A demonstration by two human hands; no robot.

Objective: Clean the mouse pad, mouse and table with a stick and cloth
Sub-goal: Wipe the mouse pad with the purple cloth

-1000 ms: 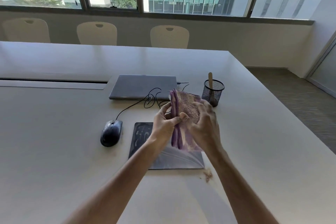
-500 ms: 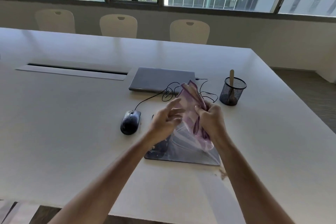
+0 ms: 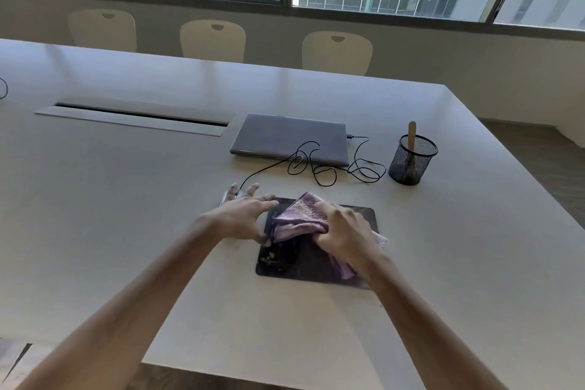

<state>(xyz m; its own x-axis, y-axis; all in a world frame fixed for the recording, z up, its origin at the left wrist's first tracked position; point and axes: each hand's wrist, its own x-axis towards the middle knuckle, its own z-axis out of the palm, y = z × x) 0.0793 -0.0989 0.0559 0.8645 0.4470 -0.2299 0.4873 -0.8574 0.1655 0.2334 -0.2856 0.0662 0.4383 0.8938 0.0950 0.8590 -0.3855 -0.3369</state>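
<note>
Cloth on pad — gripped.

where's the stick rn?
In the head view, the stick stands upright in the black mesh cup on the table, far right, just right of the closed laptop; neither hand touches it.

Cloth: purple. Mouse pad: black. Laptop: grey. Mesh cup: black. Desk: beige. 3 chairs: cream.
</note>
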